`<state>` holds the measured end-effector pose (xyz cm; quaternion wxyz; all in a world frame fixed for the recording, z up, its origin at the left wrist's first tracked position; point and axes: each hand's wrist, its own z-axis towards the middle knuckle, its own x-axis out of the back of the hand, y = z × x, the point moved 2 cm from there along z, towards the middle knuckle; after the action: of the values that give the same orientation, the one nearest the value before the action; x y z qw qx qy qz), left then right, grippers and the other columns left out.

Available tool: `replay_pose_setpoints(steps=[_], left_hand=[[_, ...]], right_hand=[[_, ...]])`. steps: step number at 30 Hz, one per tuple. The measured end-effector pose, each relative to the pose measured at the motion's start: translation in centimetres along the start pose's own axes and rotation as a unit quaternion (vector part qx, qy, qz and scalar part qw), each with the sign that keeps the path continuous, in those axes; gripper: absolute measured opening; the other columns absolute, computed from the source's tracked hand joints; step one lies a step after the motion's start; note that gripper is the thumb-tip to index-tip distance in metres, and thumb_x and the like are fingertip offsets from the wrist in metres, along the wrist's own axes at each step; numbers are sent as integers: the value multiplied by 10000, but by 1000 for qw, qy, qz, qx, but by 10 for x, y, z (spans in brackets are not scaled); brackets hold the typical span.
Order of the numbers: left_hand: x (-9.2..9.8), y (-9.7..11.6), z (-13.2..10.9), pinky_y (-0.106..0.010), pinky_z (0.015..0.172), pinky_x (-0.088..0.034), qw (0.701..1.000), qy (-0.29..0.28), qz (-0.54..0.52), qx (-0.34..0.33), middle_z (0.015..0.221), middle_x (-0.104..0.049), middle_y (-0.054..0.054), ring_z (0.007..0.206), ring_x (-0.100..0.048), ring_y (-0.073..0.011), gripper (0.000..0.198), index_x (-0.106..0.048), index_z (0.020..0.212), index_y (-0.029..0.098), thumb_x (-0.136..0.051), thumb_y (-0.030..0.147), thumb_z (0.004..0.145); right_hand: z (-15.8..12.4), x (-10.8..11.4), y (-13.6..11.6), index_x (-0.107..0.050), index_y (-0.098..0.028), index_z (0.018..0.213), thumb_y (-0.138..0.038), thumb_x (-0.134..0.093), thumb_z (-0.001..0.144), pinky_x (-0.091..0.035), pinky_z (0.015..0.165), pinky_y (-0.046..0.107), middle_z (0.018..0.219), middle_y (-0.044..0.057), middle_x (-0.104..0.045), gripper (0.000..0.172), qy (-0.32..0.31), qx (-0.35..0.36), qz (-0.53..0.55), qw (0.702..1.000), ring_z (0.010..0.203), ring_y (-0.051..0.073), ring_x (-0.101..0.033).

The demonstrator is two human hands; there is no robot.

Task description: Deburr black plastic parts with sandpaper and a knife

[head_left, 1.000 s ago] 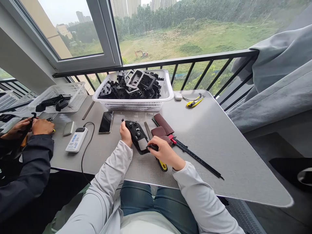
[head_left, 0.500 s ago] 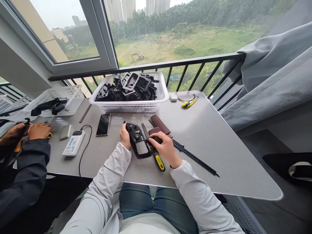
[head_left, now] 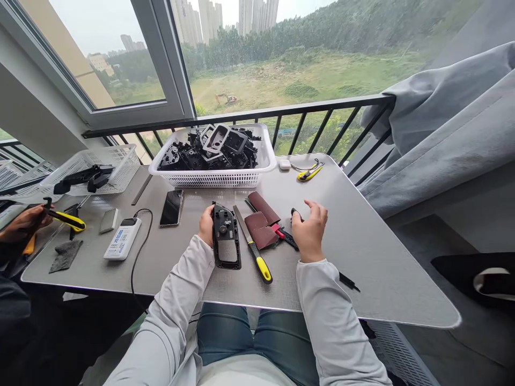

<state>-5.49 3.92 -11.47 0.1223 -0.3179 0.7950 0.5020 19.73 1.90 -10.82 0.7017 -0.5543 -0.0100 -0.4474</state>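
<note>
A grey tabletop [head_left: 362, 262] spans the lower half of the frame. At its far edge, upper middle, a white plastic basket [head_left: 213, 179] is heaped with black plastic parts [head_left: 209, 155], some of them rectangular frames. At the upper left, a second white basket [head_left: 124, 171] is seen with a few larger black pieces [head_left: 82, 179] laid in it. A phone [head_left: 171, 208] and a white power bank [head_left: 123, 238] are placed left of centre.

At the centre, a black plastic housing [head_left: 225, 236] with a cut-out window is gripped at its upper left edge by the left hand [head_left: 207, 225], the fingers closed around it and its lower end near the tabletop. The right hand [head_left: 310, 228] is held open, fingers spread and lightly curled, with nothing seen in its grasp; a small dark object beside it cannot be made out. Brown sanding pads [head_left: 259, 230] and a yellow-handled flat file [head_left: 251, 246] lie between the hands. At the far left, a yellow utility knife [head_left: 66, 220] is held by a co-worker's hand [head_left: 24, 222].
</note>
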Motion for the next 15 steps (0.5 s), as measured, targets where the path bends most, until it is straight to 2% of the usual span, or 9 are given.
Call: replay_pose_setpoints(steps=[2, 6, 8, 11, 15], left_hand=[[-4, 1, -4, -234, 449, -385, 1000, -20, 9, 9, 499, -560, -7, 420, -494, -114, 248, -516, 546, 169, -535, 287, 764], [-5, 1, -6, -243, 456, -381, 999, -33, 12, 23, 491, -549, 0, 408, -473, -108, 242, -504, 552, 171, -515, 270, 773], [-4, 1, -6, -248, 460, -385, 999, -34, 13, 29, 493, -552, 0, 400, -466, -107, 239, -507, 558, 171, -505, 272, 775], [-4, 0, -6, -243, 440, -369, 999, -29, 14, 39, 493, -554, -1, 386, -457, -104, 248, -505, 555, 171, -526, 290, 771], [-6, -1, -8, -223, 409, -339, 998, -42, 9, 41, 470, -541, 1, 383, -451, -98, 267, -493, 527, 172, -537, 283, 765]], right_hand=[[-3, -2, -1, -585, -140, 1082, -197, -477, 783, -389, 972, 455, 1139, 180, -589, 323, -35, 24, -32, 999, 1113, 293, -515], [-15, -12, -5, -621, -160, 988, -196, -454, 790, -448, 867, 402, 954, 122, -631, 262, -156, 43, -29, 986, 885, 248, -577], [-22, -17, -7, -636, -166, 961, -197, -468, 789, -458, 840, 390, 946, 117, -634, 242, -198, 41, -59, 978, 866, 245, -585], [-31, -24, -11, -645, -146, 986, -237, -496, 816, -461, 843, 402, 997, 142, -626, 243, -236, 46, -89, 967, 906, 265, -596], [-36, -28, -16, -634, -144, 1013, -252, -523, 821, -470, 841, 411, 973, 126, -621, 247, -253, 65, -39, 965, 823, 244, -603]])
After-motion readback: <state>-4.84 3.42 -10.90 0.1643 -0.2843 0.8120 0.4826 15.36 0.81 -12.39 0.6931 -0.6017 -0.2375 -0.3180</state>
